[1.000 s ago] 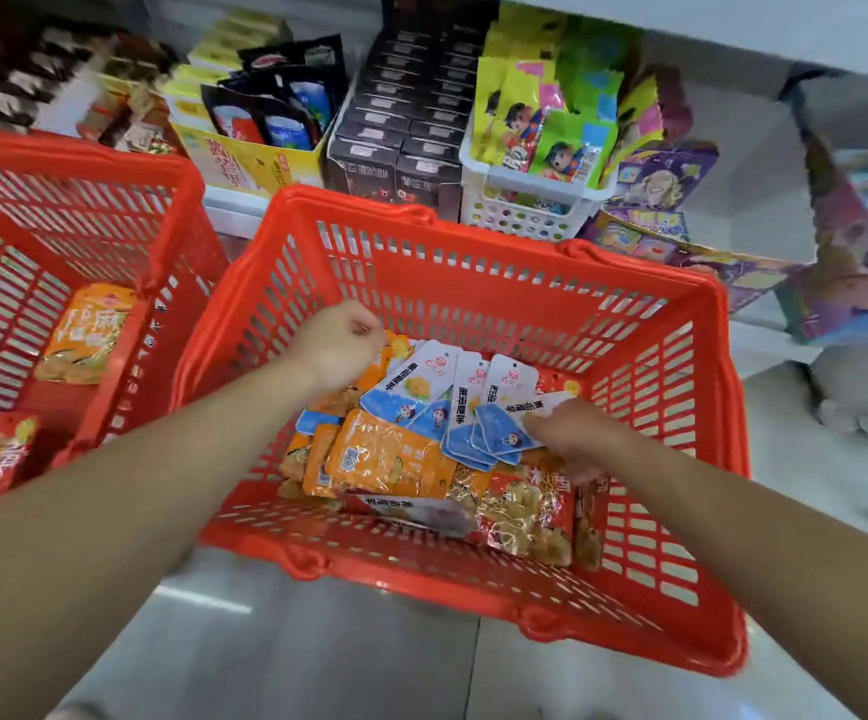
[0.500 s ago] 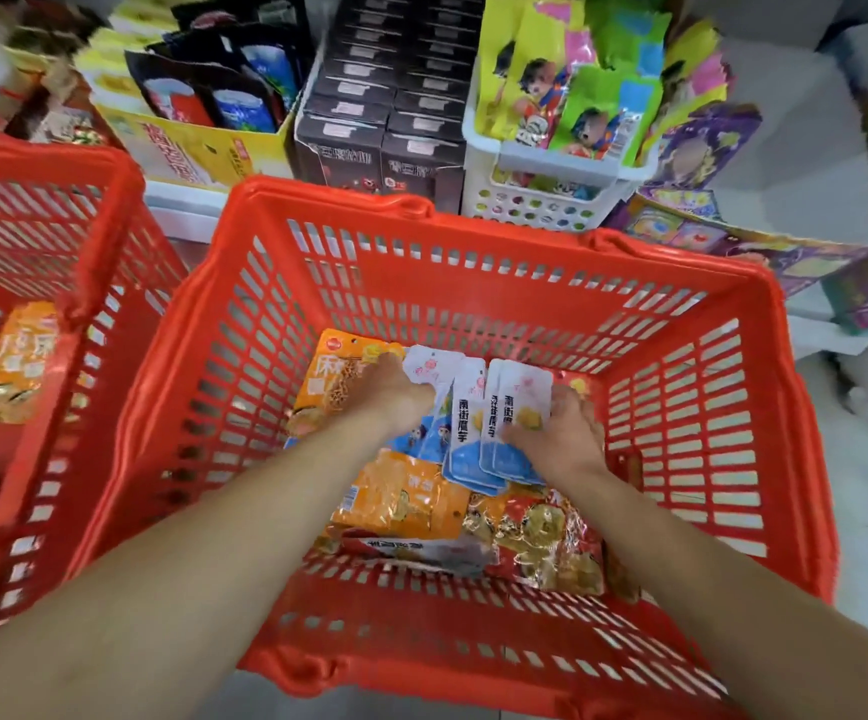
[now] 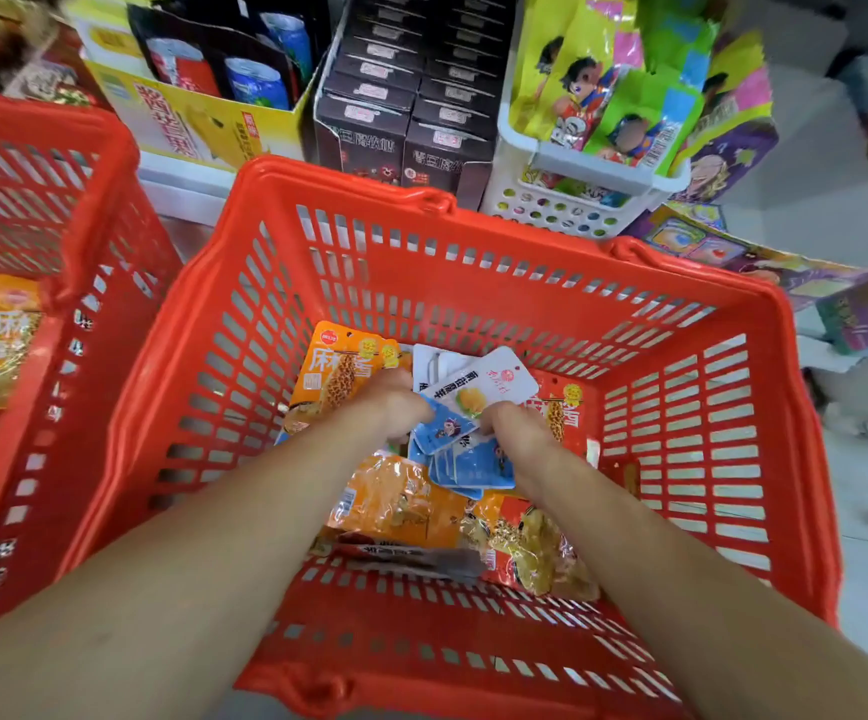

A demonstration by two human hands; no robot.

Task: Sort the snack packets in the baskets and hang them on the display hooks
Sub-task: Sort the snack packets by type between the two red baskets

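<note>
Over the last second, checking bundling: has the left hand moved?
Yes. The left hand shifted right, off the orange packet, toward the right hand gripping blue packets.

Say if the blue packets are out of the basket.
In: left hand and right hand hold the blue packets inside the centre red basket.

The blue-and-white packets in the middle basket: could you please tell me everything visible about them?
The blue-and-white packets are several small, flat, glossy sachets, white at the header end, blue at the other, with a red logo, yellow picture and cartoon figure. They overlap in a loose fan, the top one tilted. The left hand and right hand grip them inside the red basket, above orange packets.
</note>
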